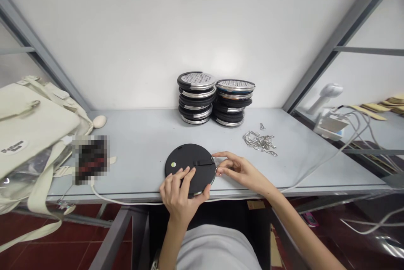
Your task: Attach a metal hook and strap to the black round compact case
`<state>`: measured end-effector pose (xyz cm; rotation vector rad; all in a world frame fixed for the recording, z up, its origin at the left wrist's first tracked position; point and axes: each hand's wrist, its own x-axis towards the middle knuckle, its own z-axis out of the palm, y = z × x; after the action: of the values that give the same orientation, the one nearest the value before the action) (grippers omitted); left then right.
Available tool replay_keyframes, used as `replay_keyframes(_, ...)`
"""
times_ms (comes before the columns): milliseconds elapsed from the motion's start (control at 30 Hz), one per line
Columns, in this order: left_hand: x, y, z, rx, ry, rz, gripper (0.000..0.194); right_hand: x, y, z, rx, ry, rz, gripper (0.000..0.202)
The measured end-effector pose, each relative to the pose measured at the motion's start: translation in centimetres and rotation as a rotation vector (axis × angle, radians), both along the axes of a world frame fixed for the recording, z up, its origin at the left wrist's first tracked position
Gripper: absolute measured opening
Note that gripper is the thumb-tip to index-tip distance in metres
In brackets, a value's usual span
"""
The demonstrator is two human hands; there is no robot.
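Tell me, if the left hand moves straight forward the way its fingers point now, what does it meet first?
The left hand already rests on the black disc; its fingers point up-right across it. Straight on, it would probably first meet the right hand's fingertips at the metal ring.

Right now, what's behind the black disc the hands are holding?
Behind the black disc: two stacks of round graters against the wall and loose metal clips. The stacks hide the tabletop behind them.

text: we read none for certain | cream bag (pixel 28 131): dark print on its white patch, too blurred to read | black disc (pixel 190 168): yellow-green dot sticker, no lettering we see
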<state>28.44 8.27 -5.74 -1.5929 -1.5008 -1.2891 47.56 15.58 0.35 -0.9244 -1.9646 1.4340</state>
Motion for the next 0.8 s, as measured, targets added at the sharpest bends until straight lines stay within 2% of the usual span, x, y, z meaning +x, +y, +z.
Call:
replay_keyframes(233, 0.0, 0.0, 0.0, -0.001, 0.001, -0.004, 0.039, -0.1, 0.7, -0.4, -0.044, 0.023, 0.012, 0.043)
replay_keyframes(433, 0.0, 0.0, -0.1, -0.01, -0.006, -0.005, 0.04, -0.4, 0.9, -1.1, -0.005, 0.061, -0.043, 0.042)
replay_keyframes(800, 0.0, 0.0, -0.1, -0.003, -0.003, -0.005, 0.039, -0.3, 0.5, -0.8, 0.07, 0.004, -0.071, 0.043)
